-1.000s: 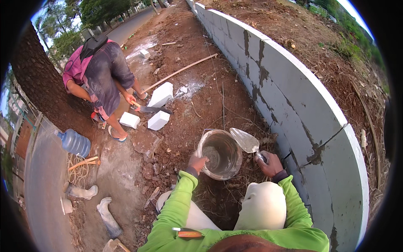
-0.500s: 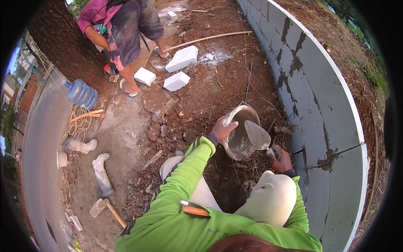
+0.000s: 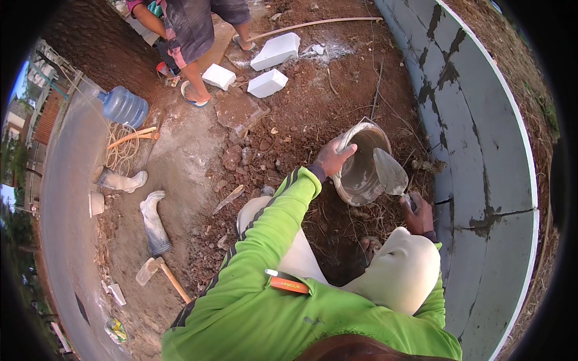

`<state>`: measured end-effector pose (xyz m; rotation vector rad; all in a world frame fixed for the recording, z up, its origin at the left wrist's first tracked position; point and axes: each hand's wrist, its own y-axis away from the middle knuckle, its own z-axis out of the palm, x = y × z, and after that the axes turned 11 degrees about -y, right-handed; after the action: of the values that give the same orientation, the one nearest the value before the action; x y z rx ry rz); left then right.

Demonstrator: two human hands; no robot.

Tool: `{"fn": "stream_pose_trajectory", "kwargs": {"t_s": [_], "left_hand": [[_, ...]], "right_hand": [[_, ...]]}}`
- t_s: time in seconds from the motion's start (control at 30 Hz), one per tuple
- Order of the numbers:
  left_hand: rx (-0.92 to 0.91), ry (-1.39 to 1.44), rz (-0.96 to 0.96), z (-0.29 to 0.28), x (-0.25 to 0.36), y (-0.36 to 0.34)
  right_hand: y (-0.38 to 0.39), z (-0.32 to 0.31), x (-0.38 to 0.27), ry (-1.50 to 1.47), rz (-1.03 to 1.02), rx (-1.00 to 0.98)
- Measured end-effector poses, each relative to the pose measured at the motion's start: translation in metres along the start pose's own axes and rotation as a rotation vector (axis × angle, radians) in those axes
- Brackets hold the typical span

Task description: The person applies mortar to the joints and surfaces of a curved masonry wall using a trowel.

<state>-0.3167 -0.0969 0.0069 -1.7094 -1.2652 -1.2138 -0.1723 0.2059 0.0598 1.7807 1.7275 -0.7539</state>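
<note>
My left hand (image 3: pixel 334 157) grips the left rim of a mortar-smeared bucket (image 3: pixel 345 188), which tilts so that its mouth faces me. Grey residue coats the inside; how much mortar lies at the bottom is hard to make out. In my right hand (image 3: pixel 417 215) is the handle of a pointed trowel (image 3: pixel 391 172), its broad blade smeared grey and held over the bucket's right rim. The fingers of my right hand are closed round the handle, close to the block wall (image 3: pixel 481 162) with its dark mortar joints.
Several white blocks (image 3: pixel 268 83) lie ahead on the red soil, beside a co-worker's legs (image 3: pixel 194 84). Leftward are a blue water jug (image 3: pixel 125 107), coiled rope (image 3: pixel 122 153), rubber boots (image 3: pixel 154 224) and a mallet (image 3: pixel 173 280). A tree trunk (image 3: pixel 99 45) rises at far left.
The view has shifted, so the whole scene sits further right and lower at the left side. Both hands keep their hold on bucket and trowel, with the blade still at the bucket's mouth.
</note>
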Motion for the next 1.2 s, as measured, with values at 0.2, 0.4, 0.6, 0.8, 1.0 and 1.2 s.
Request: {"fn": "stream_pose_trajectory", "kwargs": {"t_s": [0.2, 0.4, 0.6, 0.8, 1.0, 1.2], "left_hand": [[0.018, -0.164, 0.056, -0.001, -0.008, 0.007], [-0.020, -0.046, 0.071, 0.012, -0.015, -0.010], [-0.033, 0.220, -0.116, 0.014, -0.011, -0.007], [-0.035, -0.014, 0.006, 0.025, -0.006, -0.006], [-0.021, 0.079, -0.052, 0.021, -0.009, -0.001], [-0.048, 0.339, -0.118, 0.011, -0.036, -0.008]], "right_hand": [[0.006, -0.006, 0.001, 0.230, 0.013, 0.008], [-0.008, -0.040, -0.006, 0.401, -0.049, -0.024], [-0.023, -0.042, -0.003, 0.580, -0.032, -0.123], [-0.046, -0.039, -0.011, 0.702, -0.017, -0.292], [-0.047, -0.032, 0.009, 0.588, 0.079, -0.457], [-0.006, 0.000, 0.076, 0.127, 0.148, -0.603]]}}
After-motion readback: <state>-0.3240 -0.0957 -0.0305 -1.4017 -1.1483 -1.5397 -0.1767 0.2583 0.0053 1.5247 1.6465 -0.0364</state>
